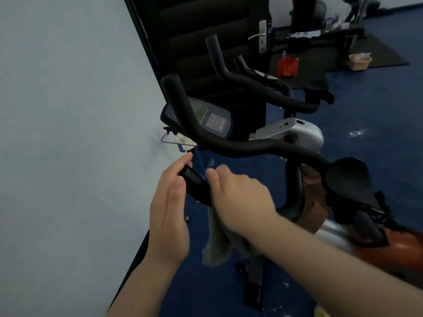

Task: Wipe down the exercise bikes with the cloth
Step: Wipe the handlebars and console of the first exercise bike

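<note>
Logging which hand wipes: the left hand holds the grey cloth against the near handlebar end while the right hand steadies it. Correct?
Not quite. The head view shows the right hand holding the grey cloth at the handlebar end, while the left hand steadies it.

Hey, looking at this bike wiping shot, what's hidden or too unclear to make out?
Head view only:
- Cloth: mostly hidden under the right hand; the grip on it cannot be seen.
- Handlebar end: partly covered by both hands; the left hand lies alongside.
- Console: readout too blurred.
- Bike base: cut off by the bottom edge.
- Red bag: too small.
</note>
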